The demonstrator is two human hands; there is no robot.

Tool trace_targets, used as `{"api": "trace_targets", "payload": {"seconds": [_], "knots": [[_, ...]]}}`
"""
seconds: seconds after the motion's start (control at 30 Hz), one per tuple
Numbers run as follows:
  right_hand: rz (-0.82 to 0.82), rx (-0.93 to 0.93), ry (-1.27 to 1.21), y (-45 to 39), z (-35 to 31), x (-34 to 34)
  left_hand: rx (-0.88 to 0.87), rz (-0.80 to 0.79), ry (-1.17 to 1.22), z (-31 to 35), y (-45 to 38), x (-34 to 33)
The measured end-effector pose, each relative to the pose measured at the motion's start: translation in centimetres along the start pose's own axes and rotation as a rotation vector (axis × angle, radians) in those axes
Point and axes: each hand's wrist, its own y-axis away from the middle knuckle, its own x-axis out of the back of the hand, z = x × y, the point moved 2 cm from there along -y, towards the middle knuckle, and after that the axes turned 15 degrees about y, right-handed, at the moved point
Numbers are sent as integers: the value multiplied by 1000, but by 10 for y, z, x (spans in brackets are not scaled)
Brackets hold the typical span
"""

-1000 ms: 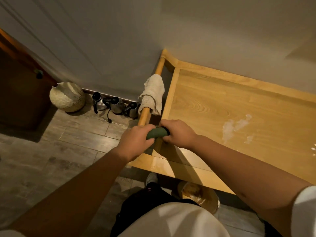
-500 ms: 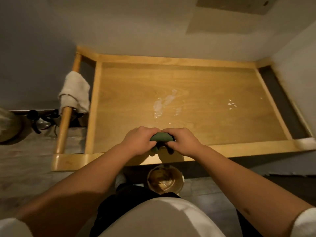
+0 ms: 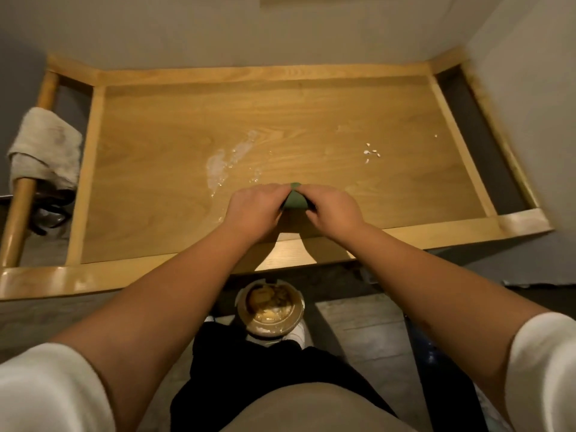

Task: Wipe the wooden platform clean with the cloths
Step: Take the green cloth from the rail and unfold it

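The wooden platform (image 3: 311, 120) fills the middle of the view, with a raised rim all round. A whitish wet smear (image 3: 224, 163) lies left of centre and a few white crumbs (image 3: 371, 152) lie to the right. My left hand (image 3: 254, 210) and my right hand (image 3: 332, 208) are side by side over the platform's near part, both gripping a small green cloth (image 3: 294, 199) between them. Most of the cloth is hidden by my fingers. A grey-white cloth (image 3: 46, 148) hangs over the round wooden rail (image 3: 21, 207) at the platform's left end.
A round bucket (image 3: 269, 308) with brownish liquid stands on the floor below the platform's front edge, by my feet. Grey walls close the back and right sides. Dark objects (image 3: 50, 213) lie on the floor at the left under the rail.
The view has swung right from the left rail to the whole platform. Both hands have moved forward with the green cloth, from the front rim onto the platform's surface.
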Motion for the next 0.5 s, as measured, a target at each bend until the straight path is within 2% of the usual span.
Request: {"api": "trace_targets", "payload": {"seconds": [0.07, 0.13, 0.2, 0.33, 0.5], "knots": [[-78, 51, 79, 2, 3, -17, 101, -91, -73, -2, -1, -21], [-189, 150, 188, 11, 2, -38, 210, -313, -135, -5, 9, -47], [-252, 227, 252, 26, 2, -54, 253, -433, -113, -5, 29, -65], [-262, 225, 266, 48, 6, -69, 265, -443, 33, -2, 67, -80], [-268, 206, 208, 61, 0, -75, 308, -465, 27, 8, 77, -87]]}}
